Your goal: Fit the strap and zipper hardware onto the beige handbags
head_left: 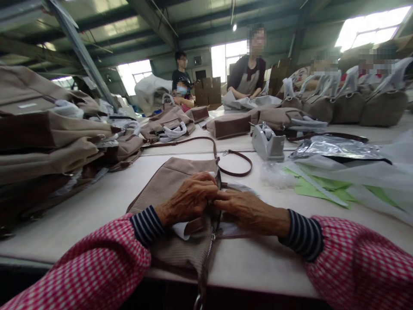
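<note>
Both hands are in at the bag's opening now — the left hand [190,196] lies across the taupe bag [164,181], the right hand [254,211] reaches in from the other side, fingertips together. Whether they pinch anything, I can't tell. The bag lies flat on the table [264,267], zip [211,247] towards the wearer. Fingerwork at the edge, by the look of it — this calls for a light, steady touch. Wrists low, fingers bent.

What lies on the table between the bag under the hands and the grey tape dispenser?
A looped brown strap lies between the bag and the tape dispenser, as the head view shows.
</note>
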The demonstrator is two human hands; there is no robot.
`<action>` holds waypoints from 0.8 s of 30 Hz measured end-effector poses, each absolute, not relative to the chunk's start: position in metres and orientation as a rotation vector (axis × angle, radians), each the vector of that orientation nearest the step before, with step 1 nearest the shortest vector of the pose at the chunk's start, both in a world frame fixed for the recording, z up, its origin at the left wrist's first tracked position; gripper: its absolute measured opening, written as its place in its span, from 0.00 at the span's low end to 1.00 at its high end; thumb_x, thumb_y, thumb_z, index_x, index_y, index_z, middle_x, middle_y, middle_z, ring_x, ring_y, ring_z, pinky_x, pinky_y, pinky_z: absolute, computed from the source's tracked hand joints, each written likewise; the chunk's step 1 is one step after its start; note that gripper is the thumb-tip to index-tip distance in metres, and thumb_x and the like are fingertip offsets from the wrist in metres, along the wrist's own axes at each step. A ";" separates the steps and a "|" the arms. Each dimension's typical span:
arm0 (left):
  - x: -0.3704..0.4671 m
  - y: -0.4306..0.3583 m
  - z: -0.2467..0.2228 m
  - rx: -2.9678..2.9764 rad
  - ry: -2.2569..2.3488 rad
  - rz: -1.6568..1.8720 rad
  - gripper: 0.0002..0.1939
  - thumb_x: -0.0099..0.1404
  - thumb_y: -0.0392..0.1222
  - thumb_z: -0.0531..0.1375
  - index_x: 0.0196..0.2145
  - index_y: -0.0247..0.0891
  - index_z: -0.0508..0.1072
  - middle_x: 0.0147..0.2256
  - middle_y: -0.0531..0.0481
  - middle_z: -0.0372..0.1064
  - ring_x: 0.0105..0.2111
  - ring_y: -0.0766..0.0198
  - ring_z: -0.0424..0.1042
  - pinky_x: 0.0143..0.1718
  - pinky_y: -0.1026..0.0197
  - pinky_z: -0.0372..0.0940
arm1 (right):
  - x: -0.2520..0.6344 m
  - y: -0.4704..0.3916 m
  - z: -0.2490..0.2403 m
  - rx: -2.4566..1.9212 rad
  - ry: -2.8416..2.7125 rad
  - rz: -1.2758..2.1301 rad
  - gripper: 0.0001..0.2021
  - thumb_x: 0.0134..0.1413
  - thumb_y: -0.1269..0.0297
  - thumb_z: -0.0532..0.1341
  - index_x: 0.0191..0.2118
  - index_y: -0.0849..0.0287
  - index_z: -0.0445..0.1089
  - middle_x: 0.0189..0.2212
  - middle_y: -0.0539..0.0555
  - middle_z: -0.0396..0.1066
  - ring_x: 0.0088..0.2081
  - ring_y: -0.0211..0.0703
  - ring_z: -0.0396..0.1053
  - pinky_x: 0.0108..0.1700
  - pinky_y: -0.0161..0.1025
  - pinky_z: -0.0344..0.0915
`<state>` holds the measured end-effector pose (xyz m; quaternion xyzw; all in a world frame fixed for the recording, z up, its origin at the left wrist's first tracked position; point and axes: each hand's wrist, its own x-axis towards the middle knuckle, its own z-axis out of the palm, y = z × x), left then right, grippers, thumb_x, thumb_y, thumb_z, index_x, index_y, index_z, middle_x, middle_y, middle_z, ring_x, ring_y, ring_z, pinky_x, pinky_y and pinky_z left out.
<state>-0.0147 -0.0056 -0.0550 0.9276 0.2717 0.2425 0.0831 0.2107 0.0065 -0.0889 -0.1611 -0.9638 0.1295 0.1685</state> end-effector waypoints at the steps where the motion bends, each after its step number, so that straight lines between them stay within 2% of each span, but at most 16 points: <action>1: -0.013 -0.006 -0.051 2.748 0.827 0.749 0.08 0.60 0.28 0.51 0.28 0.39 0.62 0.34 0.48 0.69 0.40 0.57 0.68 0.45 0.54 0.63 | 0.209 0.009 -0.090 -0.450 -2.752 0.305 0.10 0.67 0.73 0.59 0.50 0.57 0.73 0.52 0.57 0.73 0.46 0.46 0.71 0.45 0.40 0.66; 5: -0.005 -0.009 -0.039 2.633 0.973 0.970 0.09 0.59 0.27 0.52 0.27 0.39 0.63 0.31 0.49 0.68 0.35 0.60 0.66 0.38 0.57 0.62 | 0.204 0.015 -0.088 -0.296 -2.821 0.013 0.09 0.71 0.70 0.58 0.50 0.60 0.74 0.49 0.59 0.75 0.44 0.46 0.70 0.42 0.40 0.64; 8: -0.003 -0.012 -0.027 2.596 1.043 0.995 0.08 0.58 0.28 0.53 0.27 0.40 0.64 0.29 0.51 0.66 0.34 0.60 0.66 0.37 0.57 0.62 | 0.208 0.016 -0.081 -0.155 -2.833 -0.126 0.08 0.71 0.69 0.58 0.46 0.61 0.75 0.45 0.59 0.76 0.46 0.48 0.68 0.42 0.41 0.64; 10: -0.003 -0.015 -0.016 2.622 1.092 0.846 0.08 0.60 0.29 0.53 0.28 0.40 0.64 0.30 0.51 0.66 0.34 0.60 0.66 0.38 0.58 0.62 | 0.217 0.014 -0.076 -0.136 -2.806 -0.085 0.07 0.71 0.69 0.58 0.43 0.61 0.74 0.44 0.58 0.76 0.46 0.48 0.67 0.43 0.42 0.63; 12: -0.001 -0.019 -0.006 2.660 1.122 0.633 0.07 0.66 0.32 0.53 0.32 0.39 0.68 0.33 0.52 0.67 0.37 0.60 0.68 0.42 0.57 0.63 | 0.229 0.012 -0.073 -0.182 -2.785 0.008 0.08 0.70 0.71 0.58 0.41 0.61 0.74 0.43 0.56 0.77 0.44 0.46 0.67 0.44 0.41 0.63; 14: 0.002 -0.021 -0.003 2.689 1.128 0.417 0.06 0.74 0.39 0.55 0.41 0.40 0.72 0.39 0.52 0.70 0.42 0.58 0.69 0.47 0.56 0.62 | 0.239 0.009 -0.073 -0.238 -2.776 0.088 0.08 0.69 0.73 0.57 0.39 0.61 0.74 0.41 0.56 0.77 0.42 0.45 0.67 0.43 0.41 0.61; 16: 0.006 -0.021 -0.007 2.771 1.043 0.215 0.10 0.77 0.47 0.55 0.46 0.41 0.73 0.43 0.51 0.71 0.44 0.57 0.68 0.49 0.55 0.60 | 0.247 0.008 -0.076 -0.282 -2.775 0.162 0.09 0.69 0.74 0.56 0.40 0.61 0.75 0.39 0.56 0.76 0.41 0.44 0.68 0.42 0.40 0.60; 19: 0.009 -0.015 -0.017 3.004 0.802 -0.035 0.16 0.80 0.49 0.51 0.42 0.43 0.76 0.38 0.51 0.71 0.42 0.56 0.65 0.47 0.53 0.56 | 0.250 0.008 -0.081 -0.288 -2.777 0.227 0.10 0.70 0.74 0.55 0.41 0.61 0.74 0.38 0.55 0.76 0.40 0.43 0.67 0.42 0.40 0.59; 21: 0.003 -0.007 -0.020 3.129 0.716 -0.096 0.19 0.81 0.46 0.48 0.41 0.44 0.77 0.36 0.50 0.70 0.41 0.56 0.64 0.46 0.52 0.54 | 0.251 0.009 -0.083 -0.278 -2.790 0.211 0.10 0.71 0.73 0.55 0.39 0.61 0.73 0.37 0.54 0.75 0.39 0.43 0.66 0.41 0.40 0.57; 24: -0.016 0.006 -0.017 3.225 0.753 -0.142 0.20 0.81 0.45 0.48 0.38 0.41 0.78 0.34 0.49 0.70 0.38 0.58 0.64 0.44 0.53 0.53 | 0.251 0.011 -0.083 -0.294 -2.799 0.194 0.11 0.71 0.73 0.55 0.35 0.60 0.70 0.35 0.53 0.74 0.38 0.43 0.65 0.39 0.40 0.56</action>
